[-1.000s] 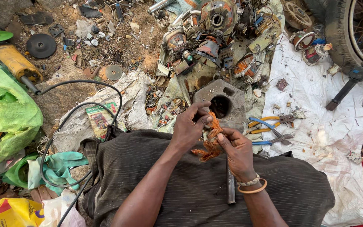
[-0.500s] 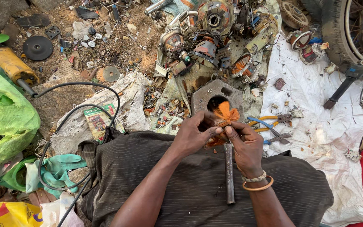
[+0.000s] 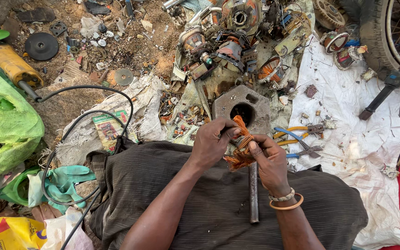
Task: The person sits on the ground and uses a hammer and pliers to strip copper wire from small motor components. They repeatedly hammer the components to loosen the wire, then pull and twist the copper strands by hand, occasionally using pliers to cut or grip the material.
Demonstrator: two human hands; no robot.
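Observation:
Both hands meet over my lap on a small bundle of orange copper wire (image 3: 240,139). My left hand (image 3: 212,142) pinches the bundle from the left, fingers curled round it. From the right, my right hand (image 3: 269,159) holds the same bundle between thumb and fingers; that wrist wears two bangles. Loose orange strands hang below the hands. A grey metal rod (image 3: 253,192) lies along my lap under the right hand. Just beyond the hands sits a heavy grey metal block with a round hole (image 3: 242,105).
Pliers with yellow and blue handles (image 3: 299,136) lie on a white cloth (image 3: 348,106) at the right. A pile of stripped motor parts (image 3: 228,41) lies ahead. Left: an orange angle grinder (image 3: 10,65), black cable (image 3: 89,88), green sack (image 3: 3,120). A wheel (image 3: 390,32) stands top right.
The hands with the wire bundle rose a little from the lap toward the metal block, and the wire was turned between the fingers. The rod stays on my lap.

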